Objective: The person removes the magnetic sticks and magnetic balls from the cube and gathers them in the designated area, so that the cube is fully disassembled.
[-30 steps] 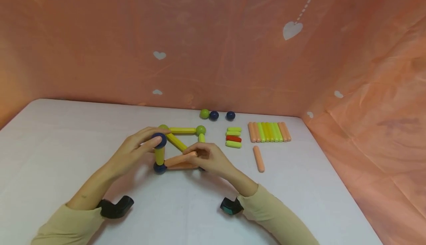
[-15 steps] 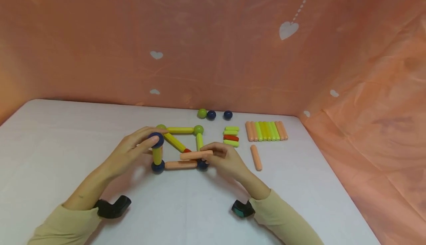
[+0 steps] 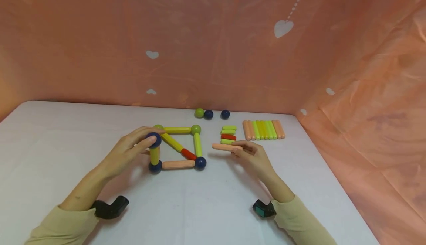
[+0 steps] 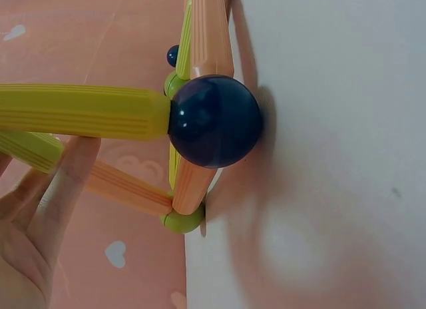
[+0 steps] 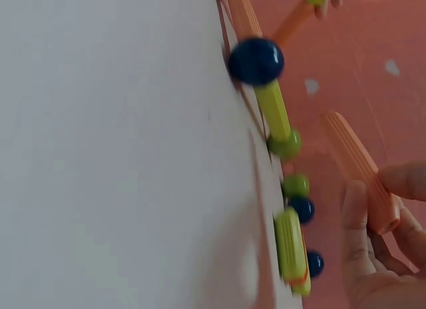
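My left hand [image 3: 121, 154] holds the raised end of a frame of magnetic rods and balls, thumb on its top blue ball [image 3: 154, 140]. In the left wrist view, a finger touches the upright yellow rod [image 4: 86, 111] that rises from a lower blue ball [image 4: 216, 121]. Flat on the table lies the frame's base, with an orange rod [image 3: 178, 164] in front and a yellow and red diagonal. To the right, my right hand [image 3: 256, 160] pinches a loose orange magnetic rod [image 3: 224, 147] near one end, apart from the frame.
Behind the right hand, short green rods and a red one [image 3: 228, 137] lie stacked. Long orange, green and yellow rods [image 3: 264, 130] form a row at right. A green ball [image 3: 199, 113] and two blue balls [image 3: 225, 114] sit near the back edge, before a pink curtain [image 3: 213, 45].
My right hand has carried the orange rod from the frame's front side out to the right. It now covers where a single orange rod lay. The left hand keeps its hold.
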### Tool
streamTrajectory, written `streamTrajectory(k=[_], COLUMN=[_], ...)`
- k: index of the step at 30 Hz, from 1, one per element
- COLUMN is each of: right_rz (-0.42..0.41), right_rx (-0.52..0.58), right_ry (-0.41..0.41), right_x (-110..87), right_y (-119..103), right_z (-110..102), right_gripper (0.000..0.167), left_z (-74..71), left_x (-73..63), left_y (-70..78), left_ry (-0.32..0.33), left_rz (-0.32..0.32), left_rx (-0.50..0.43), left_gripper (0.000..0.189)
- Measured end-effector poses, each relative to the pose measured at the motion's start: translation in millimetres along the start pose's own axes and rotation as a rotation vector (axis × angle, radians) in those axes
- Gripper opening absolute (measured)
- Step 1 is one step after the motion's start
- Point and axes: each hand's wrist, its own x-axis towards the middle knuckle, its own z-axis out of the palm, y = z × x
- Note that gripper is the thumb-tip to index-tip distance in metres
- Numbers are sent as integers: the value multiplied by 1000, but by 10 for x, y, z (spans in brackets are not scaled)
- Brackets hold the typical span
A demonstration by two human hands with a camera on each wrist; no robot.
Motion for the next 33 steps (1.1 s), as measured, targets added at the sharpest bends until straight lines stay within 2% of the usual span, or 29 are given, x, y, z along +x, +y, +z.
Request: streamTrajectory(k=[7, 17, 22, 28, 33], right_rz=[98, 134, 171, 219, 242], right_rx=[66, 188, 179, 87, 77], right_ry=[158, 231, 266, 327, 333], right_x=[3, -19, -56, -102, -133], right_y=[99, 231, 253, 262, 307], right_z=[-253, -494, -588, -724, -807], right_gripper=[36, 44, 46, 46, 46], left_z=[1, 1, 3, 0, -8], left_x=[1, 2, 1, -1, 2], left_y=[1, -2, -8, -9, -9], left_ry=[-1, -2, -7, -9, -5], left_rz=[0, -8, -7, -8, -9], left_rx=[-6, -2, -6, -10, 4], left_gripper=[31, 31, 31, 30, 31])
